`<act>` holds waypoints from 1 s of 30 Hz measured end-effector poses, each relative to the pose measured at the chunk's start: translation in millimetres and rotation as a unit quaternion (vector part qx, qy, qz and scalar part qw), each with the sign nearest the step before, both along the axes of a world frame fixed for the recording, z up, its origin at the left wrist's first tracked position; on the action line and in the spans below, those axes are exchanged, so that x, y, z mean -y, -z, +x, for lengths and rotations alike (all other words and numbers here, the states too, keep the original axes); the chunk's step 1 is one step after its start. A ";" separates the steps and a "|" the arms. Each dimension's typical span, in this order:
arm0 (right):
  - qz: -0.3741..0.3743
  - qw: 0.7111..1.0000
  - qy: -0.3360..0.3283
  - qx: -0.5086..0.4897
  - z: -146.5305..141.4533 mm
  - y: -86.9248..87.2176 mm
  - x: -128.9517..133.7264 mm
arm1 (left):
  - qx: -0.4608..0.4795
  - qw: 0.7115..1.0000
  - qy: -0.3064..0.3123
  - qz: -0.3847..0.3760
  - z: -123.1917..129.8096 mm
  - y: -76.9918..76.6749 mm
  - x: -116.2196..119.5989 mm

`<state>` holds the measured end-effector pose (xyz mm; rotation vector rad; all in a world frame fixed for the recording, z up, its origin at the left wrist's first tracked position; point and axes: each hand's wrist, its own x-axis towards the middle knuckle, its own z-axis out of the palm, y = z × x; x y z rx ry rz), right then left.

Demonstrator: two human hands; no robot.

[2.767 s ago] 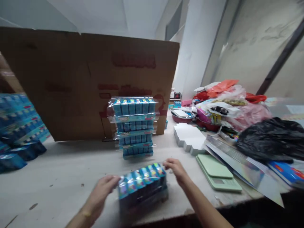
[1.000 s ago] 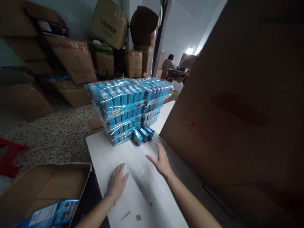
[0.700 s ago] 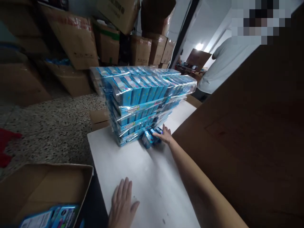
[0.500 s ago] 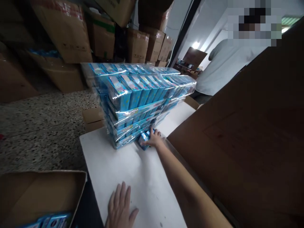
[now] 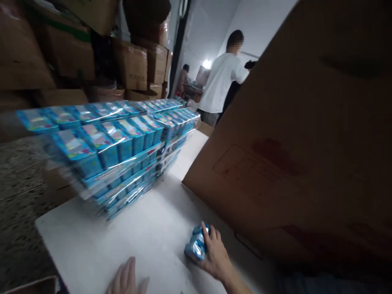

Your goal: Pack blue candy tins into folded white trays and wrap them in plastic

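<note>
Right hand point(image 5: 217, 253) curls around blue boxes point(image 5: 196, 247); left hand point(image 5: 125, 279), grip wide, is nearer the left edge of the surface point(image 5: 153, 228).

Cardboard boxes point(image 5: 131, 65) stand piled left of a white-shirted person point(image 5: 218, 83).

A white-topped table point(image 5: 165, 212) stretched away through a dim room, with a dark speckled floor point(image 5: 16, 171) to its left and a tall expanse of brown cardboard point(image 5: 275, 122) along its right. Brown cartons point(image 5: 131, 65) were stacked high at the back left, ending near a dark post point(image 5: 179, 45). Past the post, a pale grey-blue wall point(image 5: 205, 24) showed around one small, bright white light point(image 5: 207, 64) glowing in the distance.
</note>
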<state>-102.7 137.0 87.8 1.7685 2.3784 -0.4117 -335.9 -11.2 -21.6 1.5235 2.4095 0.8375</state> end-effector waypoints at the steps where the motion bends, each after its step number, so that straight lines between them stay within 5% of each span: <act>1: 0.000 1.000 0.011 -0.005 15.9 -0.5 11.4 | 0.034 0.999 0.010 0.009 0.8 -7.5 -22.6; 5: 0.004 0.994 0.027 -0.104 56.5 7.2 40.6 | 0.263 0.955 0.129 0.051 7.1 -60.8 -155.6; 8: 0.060 0.959 0.149 -0.235 90.6 28.7 59.9 | 0.393 0.909 0.133 0.047 11.5 -96.8 -251.3; 10: 0.102 0.930 0.253 -0.247 118.0 46.3 69.0 | 0.426 0.893 0.138 0.030 14.3 -107.5 -295.1; 12: 0.127 0.931 0.283 -0.193 144.0 61.8 66.7 | 0.409 0.899 0.157 0.027 17.5 -110.3 -323.8; 19: 0.129 0.956 0.260 0.031 193.3 100.7 1.7 | 0.449 0.866 0.217 0.048 39.2 -121.7 -360.5; 24: 0.126 0.956 0.256 0.065 201.9 121.6 4.1 | 0.473 0.855 0.196 0.081 62.5 -120.9 -366.0; 30: 0.081 0.964 0.247 0.062 209.7 126.9 8.6 | 0.455 0.863 0.172 0.135 72.6 -107.6 -372.8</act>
